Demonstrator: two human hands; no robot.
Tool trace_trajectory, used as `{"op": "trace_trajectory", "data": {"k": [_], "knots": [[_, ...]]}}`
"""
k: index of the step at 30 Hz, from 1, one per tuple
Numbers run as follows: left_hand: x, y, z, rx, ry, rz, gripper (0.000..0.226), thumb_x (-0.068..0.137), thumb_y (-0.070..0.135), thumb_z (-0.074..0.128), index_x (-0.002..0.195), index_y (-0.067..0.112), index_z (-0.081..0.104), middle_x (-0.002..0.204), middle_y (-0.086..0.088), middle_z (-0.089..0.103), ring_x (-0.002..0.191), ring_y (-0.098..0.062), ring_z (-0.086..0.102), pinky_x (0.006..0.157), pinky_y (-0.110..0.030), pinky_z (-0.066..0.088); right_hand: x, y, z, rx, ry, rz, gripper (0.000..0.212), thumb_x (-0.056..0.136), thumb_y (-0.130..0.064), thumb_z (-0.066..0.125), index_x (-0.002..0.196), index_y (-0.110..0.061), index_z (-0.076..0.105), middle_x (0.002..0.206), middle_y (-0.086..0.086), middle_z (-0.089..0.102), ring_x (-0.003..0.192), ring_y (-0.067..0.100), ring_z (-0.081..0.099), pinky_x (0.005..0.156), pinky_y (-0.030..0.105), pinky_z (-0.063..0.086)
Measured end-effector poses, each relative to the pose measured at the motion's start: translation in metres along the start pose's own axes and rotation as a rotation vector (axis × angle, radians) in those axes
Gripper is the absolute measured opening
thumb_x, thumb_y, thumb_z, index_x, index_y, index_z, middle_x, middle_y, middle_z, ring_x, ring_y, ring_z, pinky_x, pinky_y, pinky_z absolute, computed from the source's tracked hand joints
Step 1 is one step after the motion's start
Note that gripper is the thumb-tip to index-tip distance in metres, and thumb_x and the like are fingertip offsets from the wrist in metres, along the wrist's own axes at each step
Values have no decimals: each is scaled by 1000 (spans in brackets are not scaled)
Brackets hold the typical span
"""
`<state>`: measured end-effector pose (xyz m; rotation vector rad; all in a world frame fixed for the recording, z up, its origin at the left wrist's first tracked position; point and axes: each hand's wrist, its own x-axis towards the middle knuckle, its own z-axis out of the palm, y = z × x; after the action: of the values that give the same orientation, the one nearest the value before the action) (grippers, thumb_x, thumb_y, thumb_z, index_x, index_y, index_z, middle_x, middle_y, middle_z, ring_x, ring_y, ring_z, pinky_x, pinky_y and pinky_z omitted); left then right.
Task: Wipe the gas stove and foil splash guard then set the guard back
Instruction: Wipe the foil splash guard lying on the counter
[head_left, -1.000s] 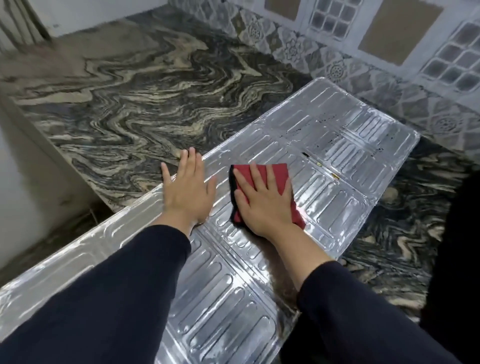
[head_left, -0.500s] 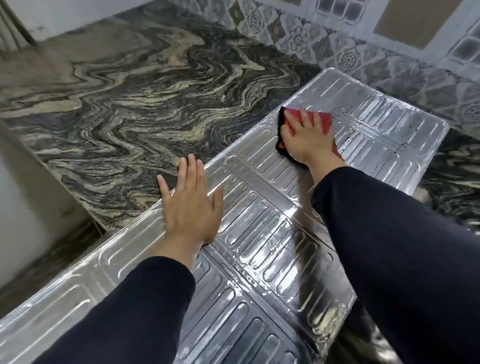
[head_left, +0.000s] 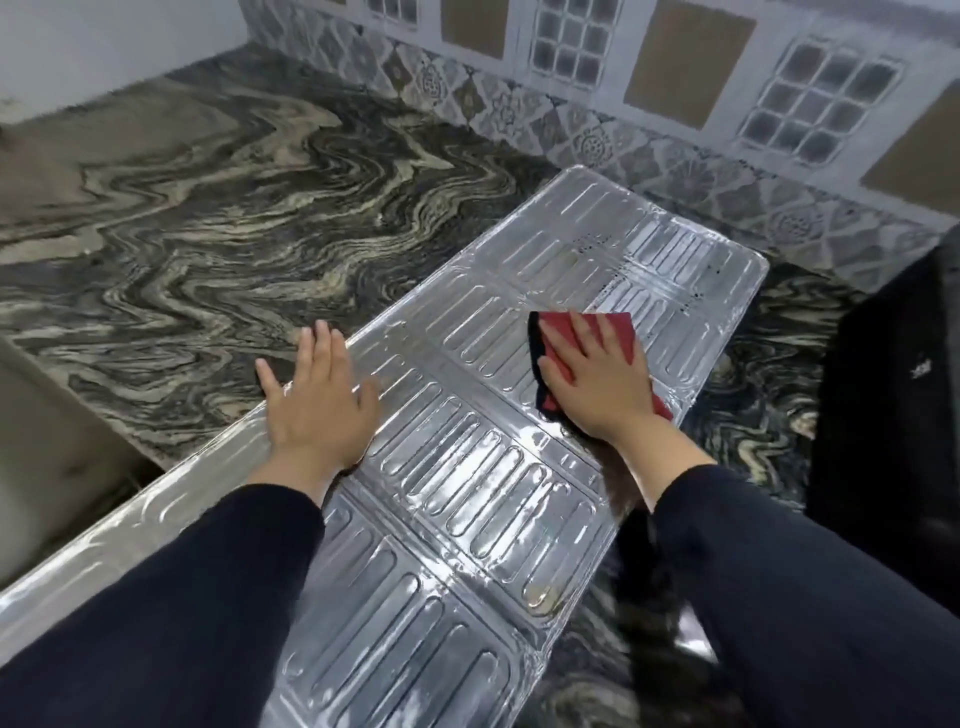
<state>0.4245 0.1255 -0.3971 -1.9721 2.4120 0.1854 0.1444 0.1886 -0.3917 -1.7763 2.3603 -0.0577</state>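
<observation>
Single head-worn wide-angle view, looking forward and steeply down from close above the marbled countertop (head_left: 218, 218). Faces the tiled back wall (head_left: 675, 104) at the far edge. Near edge filled by both dark sleeves (head_left: 171, 613); foil splash guard (head_left: 467, 493) running from near left to far right.

I am looking down into a home kitchen: a counter (head_left: 218, 218) of swirled black-and-cream stone runs to a wall (head_left: 649, 93) tiled in patterned grey with window-like panels, an embossed foil splash guard (head_left: 467, 467) lies flat across the stone, and a red cloth (head_left: 613, 338) rests on the foil
</observation>
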Motion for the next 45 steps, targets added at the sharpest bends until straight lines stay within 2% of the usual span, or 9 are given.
{"op": "trace_trajectory", "data": {"k": [4, 12, 16, 21, 28, 33, 40, 43, 45], "knots": [[13, 20, -11, -24, 35, -61, 66, 92, 31, 19, 151, 11, -4, 161, -3, -11, 148, -17, -12, 112, -63, -9, -16, -34, 2, 89, -32, 56, 53, 95, -56, 11, 146, -48, 0, 161, -7, -9, 146, 27, -15, 113, 60, -11], [56, 61, -7, -56, -12, 94, 64, 97, 42, 14, 151, 12, 1, 162, -2, -8, 148, -17, -10, 115, -62, -5, -65, -103, 21, 113, -27, 40, 54, 95, -53, 7, 148, -43, -2, 159, -5, -18, 145, 25, -22, 111, 61, -13], [59, 61, 4, -42, 35, 126, 66, 96, 46, 13, 151, 11, 3, 162, -2, -3, 149, -17, -6, 115, -61, -3, -51, -81, 17, 89, 32, 43, 56, 92, -58, 10, 147, -47, 1, 161, -6, -9, 146, 24, -16, 113, 59, -10], [62, 58, 7, -27, 55, 147, 67, 96, 48, 11, 151, 11, 1, 162, -2, -4, 149, -16, -7, 114, -60, -4, -2, -17, 4, 79, 86, 249, 58, 91, -60, 9, 147, -47, 3, 161, -7, -7, 147, 23, -13, 114, 58, -11], [62, 58, 11, -21, 55, 150, 67, 96, 48, 10, 151, 12, -2, 161, 0, -7, 148, -15, -10, 116, -60, -4, 71, 80, -20, 44, 55, 366, 57, 92, -59, 12, 147, -46, 5, 161, -6, -4, 147, 23, -11, 114, 61, -5], [63, 61, 10, -28, 53, 133, 66, 96, 46, 11, 151, 11, -1, 161, -1, -7, 148, -16, -10, 116, -60, -3, 77, 68, -21, 98, 34, 462, 56, 94, -54, 12, 149, -41, 4, 161, -2, -8, 147, 26, -14, 112, 61, -11], [58, 64, 6, -40, 19, 132, 63, 97, 41, 9, 151, 11, -3, 161, -4, -9, 148, -17, -12, 115, -61, -3, -14, -44, 3, 94, -7, -3, 53, 96, -54, 8, 148, -44, 0, 160, -9, -9, 146, 21, -19, 114, 55, -14], [57, 64, 5, -67, 44, 135, 59, 98, 36, 6, 151, 12, -3, 161, -2, -8, 148, -16, -11, 116, -60, -3, -9, -75, 6, 63, -35, -267, 48, 99, -48, 12, 146, -48, 5, 160, -12, -3, 146, 19, -17, 114, 55, -14], [58, 62, 5, -98, 56, 137, 58, 98, 36, 2, 151, 14, -3, 161, 1, -7, 148, -14, -11, 117, -58, -5, 13, -80, 4, 42, -34, -331, 47, 100, -45, 14, 146, -49, 7, 161, -12, 0, 147, 20, -12, 114, 55, -11]]}}
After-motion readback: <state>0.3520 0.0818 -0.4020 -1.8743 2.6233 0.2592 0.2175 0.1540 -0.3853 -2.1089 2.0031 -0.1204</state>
